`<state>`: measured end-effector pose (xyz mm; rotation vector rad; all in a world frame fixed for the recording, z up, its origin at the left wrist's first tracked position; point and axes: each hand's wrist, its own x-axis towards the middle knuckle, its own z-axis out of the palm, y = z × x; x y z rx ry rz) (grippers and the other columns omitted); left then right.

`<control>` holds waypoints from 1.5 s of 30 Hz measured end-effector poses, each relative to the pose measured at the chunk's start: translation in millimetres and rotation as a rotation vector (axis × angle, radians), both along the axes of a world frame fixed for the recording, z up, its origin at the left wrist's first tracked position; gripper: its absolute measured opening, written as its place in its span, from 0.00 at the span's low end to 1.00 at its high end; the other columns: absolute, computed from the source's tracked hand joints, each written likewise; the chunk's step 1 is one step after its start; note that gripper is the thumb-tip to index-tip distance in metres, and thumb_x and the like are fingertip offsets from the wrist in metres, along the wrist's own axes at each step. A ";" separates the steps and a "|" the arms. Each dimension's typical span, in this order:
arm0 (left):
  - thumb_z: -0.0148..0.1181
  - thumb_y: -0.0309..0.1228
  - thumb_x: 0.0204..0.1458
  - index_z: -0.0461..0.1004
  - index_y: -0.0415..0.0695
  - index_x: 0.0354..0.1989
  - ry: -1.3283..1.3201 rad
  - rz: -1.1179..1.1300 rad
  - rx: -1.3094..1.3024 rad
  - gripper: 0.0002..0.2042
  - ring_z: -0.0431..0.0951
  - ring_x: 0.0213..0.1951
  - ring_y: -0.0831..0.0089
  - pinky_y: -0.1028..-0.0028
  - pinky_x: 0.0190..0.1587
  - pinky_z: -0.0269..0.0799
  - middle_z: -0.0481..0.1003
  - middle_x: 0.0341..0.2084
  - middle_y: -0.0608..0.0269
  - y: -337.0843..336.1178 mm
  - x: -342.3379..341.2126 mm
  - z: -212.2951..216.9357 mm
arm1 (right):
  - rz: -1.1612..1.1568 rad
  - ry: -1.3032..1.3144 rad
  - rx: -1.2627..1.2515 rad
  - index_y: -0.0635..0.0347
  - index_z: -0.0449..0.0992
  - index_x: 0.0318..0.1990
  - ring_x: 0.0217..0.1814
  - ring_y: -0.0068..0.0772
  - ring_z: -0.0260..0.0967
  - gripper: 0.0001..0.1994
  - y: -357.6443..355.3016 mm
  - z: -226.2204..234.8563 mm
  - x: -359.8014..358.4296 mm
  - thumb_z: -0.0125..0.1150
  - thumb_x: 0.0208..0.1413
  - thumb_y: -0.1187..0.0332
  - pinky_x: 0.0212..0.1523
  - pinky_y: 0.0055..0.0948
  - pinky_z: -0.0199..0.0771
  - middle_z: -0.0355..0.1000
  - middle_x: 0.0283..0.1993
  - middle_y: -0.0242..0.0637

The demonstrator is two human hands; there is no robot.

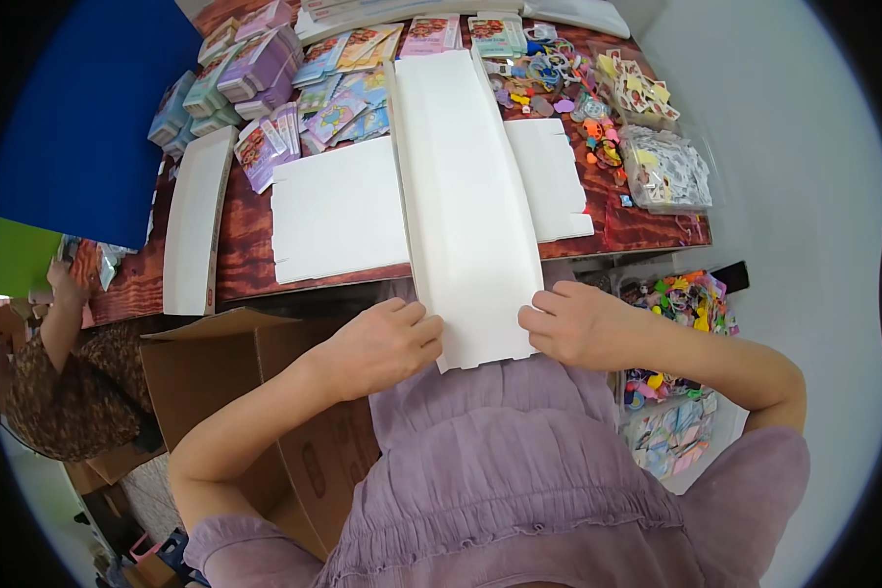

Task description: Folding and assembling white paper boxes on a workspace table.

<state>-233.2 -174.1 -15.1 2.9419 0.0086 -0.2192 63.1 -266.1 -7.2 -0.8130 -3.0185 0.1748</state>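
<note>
- Long white tray [465, 216], shallow, open side up: lies between the two hands, near end toward the body, far end reaching over the table [248, 240].
- Left hand [390, 338]: at near left corner of tray, fingers curled in, pinching the left side wall.
- Right hand [576, 325]: at near right corner, slightly higher in view, thumb and fingers clamped on the right side wall.
- Hands apart, tray's width between them; both on its near end, just in front of the lavender clothing [519, 441].
- Flat white card [338, 211] shows on both sides of tray, on table; middle hidden, cannot tell if one piece or two.
- Second white tray [194, 230]: left end of table, well apart from hands.
- Open brown carton [201, 387]: below table edge, beside left forearm.
- Card packs [255, 67] stacked at far left of table; clear tub [669, 176] of white pieces at right.
- Colourful trinkets [696, 299] in a container below table, beyond right hand.
</note>
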 end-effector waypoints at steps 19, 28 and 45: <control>0.62 0.19 0.53 0.75 0.39 0.36 -0.550 0.579 -0.337 0.04 0.77 0.34 0.56 0.63 0.37 0.74 0.76 0.31 0.56 1.4 8.6 -15.4 | -0.213 0.259 0.141 0.59 0.74 0.37 0.41 0.36 0.69 0.11 22.8 -25.8 7.4 0.60 0.44 0.71 0.41 0.34 0.72 0.71 0.41 0.35; 0.59 0.21 0.48 0.72 0.40 0.33 -0.502 0.533 -0.040 0.05 0.73 0.31 0.58 0.63 0.35 0.72 0.70 0.28 0.58 -5.7 32.8 -46.7 | -0.388 0.388 0.058 0.60 0.74 0.36 0.36 0.41 0.69 0.09 32.7 -56.3 -0.1 0.59 0.44 0.74 0.34 0.36 0.72 0.67 0.32 0.37; 0.58 0.18 0.51 0.71 0.39 0.39 -0.579 0.698 -0.197 0.09 0.76 0.32 0.56 0.61 0.33 0.73 0.73 0.29 0.55 -19.8 47.3 -58.7 | -0.388 0.270 0.077 0.58 0.74 0.39 0.37 0.38 0.67 0.12 14.9 -47.3 3.6 0.61 0.46 0.68 0.36 0.37 0.69 0.67 0.33 0.36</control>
